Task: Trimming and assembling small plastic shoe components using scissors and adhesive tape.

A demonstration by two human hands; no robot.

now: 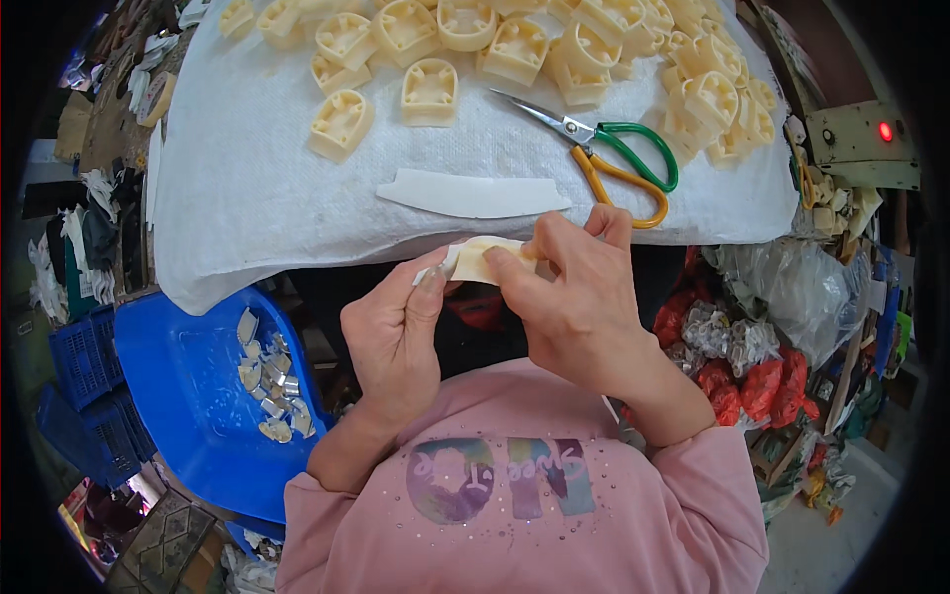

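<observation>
— How many pieces are out in front of you?

— Too many cream plastic heel pieces [515,45] to count exactly; well over twenty, heaped along the far edge of the white cloth-covered tabletop [247,198]. Two lie apart toward the left of the heap. There's one pair of scissors [614,158] with a green and an orange handle near the right edge, and one flat white curved strip [475,195] near the front edge.

— And in your hands?

— One cream piece [485,259], held just off the front edge, above my lap. My left hand [391,342] pinches its left end between thumb and fingers, fingers curled. My right hand [574,297] closes over the right end, thumb pressing on top.

— Room to move?

— The cloth is bare at the left and middle. Left of my lap sits one blue tub [188,386] holding small pale scraps.
</observation>
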